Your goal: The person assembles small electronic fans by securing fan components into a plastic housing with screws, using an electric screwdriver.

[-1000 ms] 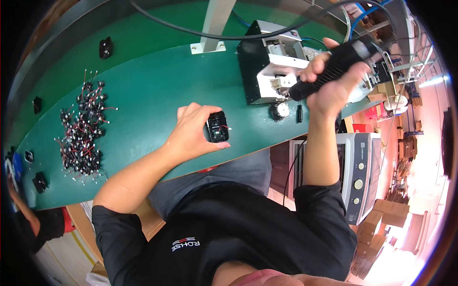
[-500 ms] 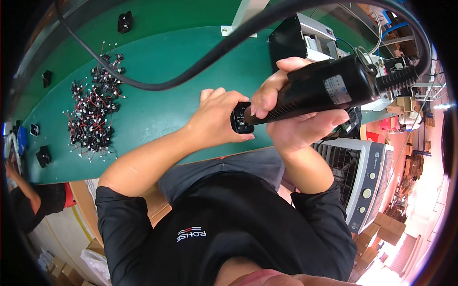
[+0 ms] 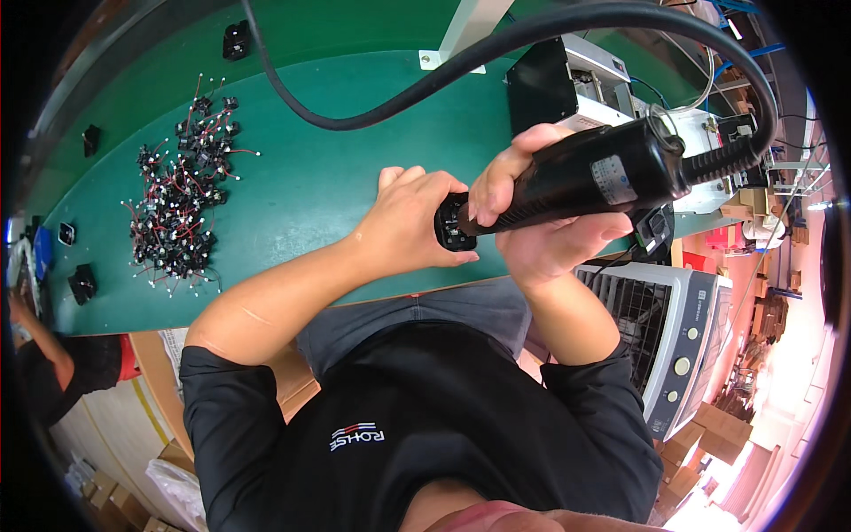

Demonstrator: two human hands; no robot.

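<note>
My left hand (image 3: 409, 217) is closed around a small black plastic housing (image 3: 454, 222), holding it near the table's front edge. In my right hand (image 3: 550, 239) lies a black electric screwdriver (image 3: 585, 173), gripped along its barrel. Its nose points left and meets the housing; the exact contact point is hidden by my right fingers. A thick black cable (image 3: 390, 115) runs from the tool's rear and arches over the table. Left of my hands is a pile of small black parts with red and black wires (image 3: 182, 195).
The green table (image 3: 310, 195) carries loose black parts (image 3: 82, 284) at its left and far side. A black-and-white machine (image 3: 567, 84) stands at the back right. Below right is a white air cooler (image 3: 678, 355). At the far left, another person's arm (image 3: 44, 341) shows.
The screwdriver's rear end has shifted slightly left and down, and its cable now hangs higher and in a different curve. Both hands keep their grips on the housing and screwdriver.
</note>
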